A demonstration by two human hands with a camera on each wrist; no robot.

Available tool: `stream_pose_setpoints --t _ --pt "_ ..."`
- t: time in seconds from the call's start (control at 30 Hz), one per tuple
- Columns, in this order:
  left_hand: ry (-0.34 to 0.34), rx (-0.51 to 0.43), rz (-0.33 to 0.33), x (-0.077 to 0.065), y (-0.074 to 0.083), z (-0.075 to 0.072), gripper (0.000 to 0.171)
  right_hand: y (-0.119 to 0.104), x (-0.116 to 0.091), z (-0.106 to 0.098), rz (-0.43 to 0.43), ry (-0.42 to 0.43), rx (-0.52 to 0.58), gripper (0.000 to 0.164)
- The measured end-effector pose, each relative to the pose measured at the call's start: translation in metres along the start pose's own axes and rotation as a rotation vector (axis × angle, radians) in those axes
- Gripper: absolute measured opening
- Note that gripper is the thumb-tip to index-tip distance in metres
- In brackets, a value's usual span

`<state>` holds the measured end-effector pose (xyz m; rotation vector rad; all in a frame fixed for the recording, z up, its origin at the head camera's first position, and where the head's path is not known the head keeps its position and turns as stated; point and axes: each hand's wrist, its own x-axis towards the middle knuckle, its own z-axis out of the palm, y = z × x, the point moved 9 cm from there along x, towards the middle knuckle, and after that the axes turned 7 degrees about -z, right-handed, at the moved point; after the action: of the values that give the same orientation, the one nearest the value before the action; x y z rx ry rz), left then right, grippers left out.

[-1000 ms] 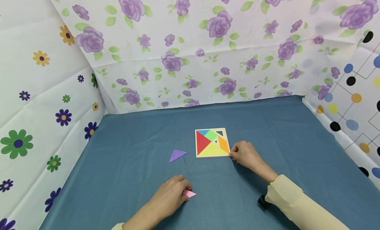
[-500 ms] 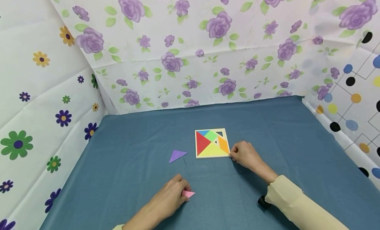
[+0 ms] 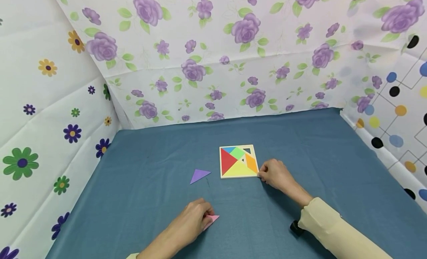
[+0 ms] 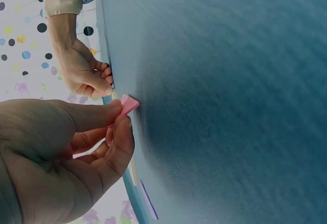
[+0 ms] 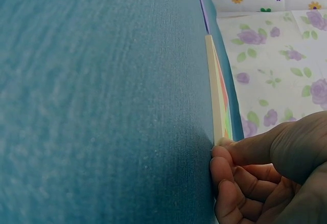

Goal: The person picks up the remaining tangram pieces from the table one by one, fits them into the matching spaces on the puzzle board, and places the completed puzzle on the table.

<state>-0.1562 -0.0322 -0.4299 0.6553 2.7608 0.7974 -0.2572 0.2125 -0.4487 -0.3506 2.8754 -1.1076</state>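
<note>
Low in the head view, my left hand (image 3: 190, 219) pinches a pink tangram triangle (image 3: 214, 217) between thumb and fingers; part of the piece is hidden behind them. The left wrist view shows the pink triangle (image 4: 130, 104) poking out past the fingertips. My right hand (image 3: 276, 173) grips the near right corner of a square wooden tangram tray (image 3: 238, 177). Red, yellow, blue, green and orange pieces lie in the tray, with a triangular gap at its far right corner and a small gap near its centre. A purple triangle (image 3: 199, 175) lies on the cloth left of the tray.
Blue cloth (image 3: 150, 166) covers the table. Patterned sheets stand at its back and both sides, the floral one (image 3: 220, 58) behind the tray. A black object (image 3: 296, 228) sits at the right wrist, under the sleeve.
The pink triangle has turned slightly in my left fingers, so a longer lower edge shows below them. My right hand, the tray and the purple triangle stay where they were.
</note>
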Motion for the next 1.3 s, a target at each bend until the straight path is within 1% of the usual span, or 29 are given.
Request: stream_pose_setpoints --t 0.13,0.27,0.37,0.5,0.67,0.83,0.97,1.1,1.17,1.3 --pt "-0.013 -0.05 0.0 0.001 0.0 -0.002 0.014 0.001 0.0 0.0 -0.008 0.002 0.006 0.015" --pt "-0.041 -0.085 -0.035 0.002 0.0 -0.003 0.011 0.0 -0.001 -0.001 -0.023 0.005 0.009 0.016" --pt "-0.042 -0.107 -0.054 0.002 -0.001 -0.005 0.011 0.0 -0.001 -0.001 -0.031 0.007 0.006 0.017" --pt "-0.034 -0.141 -0.067 0.002 -0.001 -0.008 0.012 0.001 0.0 -0.001 -0.018 0.009 0.006 0.016" --pt "-0.033 -0.212 -0.087 0.004 0.0 -0.014 0.014 0.002 0.0 0.0 0.0 0.01 0.011 0.014" --pt "-0.048 -0.302 -0.137 0.006 -0.001 -0.015 0.011 0.002 0.0 -0.001 -0.003 0.015 0.008 0.015" --pt "-0.029 -0.33 -0.142 0.009 0.0 -0.018 0.011 0.002 0.0 0.0 -0.003 0.013 0.005 0.015" --pt "0.015 -0.289 -0.136 0.012 -0.001 -0.024 0.011 0.002 0.001 0.0 0.011 0.008 0.0 0.014" --pt "0.033 -0.284 -0.143 0.014 -0.002 -0.027 0.011 0.002 0.001 0.0 0.016 0.006 -0.001 0.013" --pt "0.052 -0.333 -0.168 0.017 -0.005 -0.031 0.01 0.002 0.001 0.001 0.022 0.001 0.0 0.013"
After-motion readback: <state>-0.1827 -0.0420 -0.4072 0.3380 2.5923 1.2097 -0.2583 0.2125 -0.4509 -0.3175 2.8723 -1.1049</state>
